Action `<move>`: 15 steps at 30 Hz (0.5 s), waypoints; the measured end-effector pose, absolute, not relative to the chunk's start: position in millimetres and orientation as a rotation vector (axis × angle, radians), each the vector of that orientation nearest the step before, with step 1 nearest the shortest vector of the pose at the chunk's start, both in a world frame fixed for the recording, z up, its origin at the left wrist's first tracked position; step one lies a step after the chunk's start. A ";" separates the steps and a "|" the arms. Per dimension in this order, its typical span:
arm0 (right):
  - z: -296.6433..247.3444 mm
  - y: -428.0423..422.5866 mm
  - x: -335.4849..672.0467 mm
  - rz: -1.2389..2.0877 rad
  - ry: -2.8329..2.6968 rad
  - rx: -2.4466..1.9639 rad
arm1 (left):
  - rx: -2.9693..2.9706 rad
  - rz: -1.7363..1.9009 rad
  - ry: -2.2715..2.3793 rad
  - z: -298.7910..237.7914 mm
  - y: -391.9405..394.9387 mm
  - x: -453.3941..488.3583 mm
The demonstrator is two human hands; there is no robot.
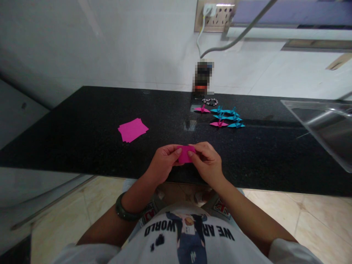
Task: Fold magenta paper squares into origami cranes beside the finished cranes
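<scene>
Between my two hands is a small folded piece of pink paper point(185, 155), held just above the black countertop near its front edge. My left hand point(165, 160) pinches its left side, thumb on top. On the right side, my right hand point(207, 160) grips it with the thumb and fingers pressed together. The paper's underside is hidden. To the left lies a loose stack of pink paper sheets point(133, 130). Beyond my right hand stand several folded paper cranes, among them a pink crane point(219, 124) and a blue crane point(236, 125).
The black countertop point(90, 124) runs along a white wall. At the right is a metal sink point(327, 128). A beaded bracelet point(210, 102) lies behind the cranes, below a pixelated object point(202, 77). A cable point(236, 43) hangs near the wall socket point(220, 18).
</scene>
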State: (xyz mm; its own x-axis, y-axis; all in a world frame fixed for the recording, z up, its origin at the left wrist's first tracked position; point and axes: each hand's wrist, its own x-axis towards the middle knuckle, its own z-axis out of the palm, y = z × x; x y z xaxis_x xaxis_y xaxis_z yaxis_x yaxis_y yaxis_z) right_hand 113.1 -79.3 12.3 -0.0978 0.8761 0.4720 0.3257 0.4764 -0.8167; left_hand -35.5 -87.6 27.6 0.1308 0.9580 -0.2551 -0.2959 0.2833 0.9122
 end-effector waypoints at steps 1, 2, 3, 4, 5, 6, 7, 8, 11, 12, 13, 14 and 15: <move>12.9 -79.2 113.9 0.628 -1.679 -1.039 | 0.832 1.065 1.034 28.7 -87.4 -35.7; 13.2 -78.9 115.0 0.611 -1.699 -1.024 | 0.839 1.050 1.036 29.8 -87.2 -35.8; 13.3 -78.6 116.3 0.595 -1.718 -1.001 | 0.843 1.036 1.039 31.0 -86.9 -36.0; 13.2 -78.2 117.9 0.582 -1.743 -0.970 | 0.844 1.023 1.045 32.1 -86.7 -36.2; 12.8 -77.7 120.0 0.572 -1.773 -0.936 | 0.843 1.012 1.050 33.2 -86.4 -36.5; 12.2 -77.2 122.3 0.563 -1.808 -0.902 | 0.840 1.003 1.054 34.1 -86.1 -36.9; 11.6 -76.5 124.8 0.554 -1.846 -0.871 | 0.836 0.994 1.053 34.8 -85.9 -37.5; 11.0 -75.8 127.5 0.543 -1.886 -0.844 | 0.831 0.984 1.047 35.3 -85.7 -38.2; 10.0 -73.0 135.3 0.497 -2.002 -0.776 | 0.817 0.949 1.011 35.8 -85.3 -40.8; 10.1 -71.9 137.5 0.480 -2.039 -0.756 | 0.814 0.942 1.002 35.7 -85.2 -41.5; 10.4 -70.8 139.3 0.462 -2.077 -0.737 | 0.811 0.940 0.996 35.6 -85.2 -42.0; 10.8 -69.5 140.9 0.441 -2.116 -0.719 | 0.807 0.941 0.993 35.5 -85.1 -42.4; 11.3 -68.4 142.1 0.419 -2.153 -0.703 | 0.802 0.943 0.993 35.5 -85.0 -42.5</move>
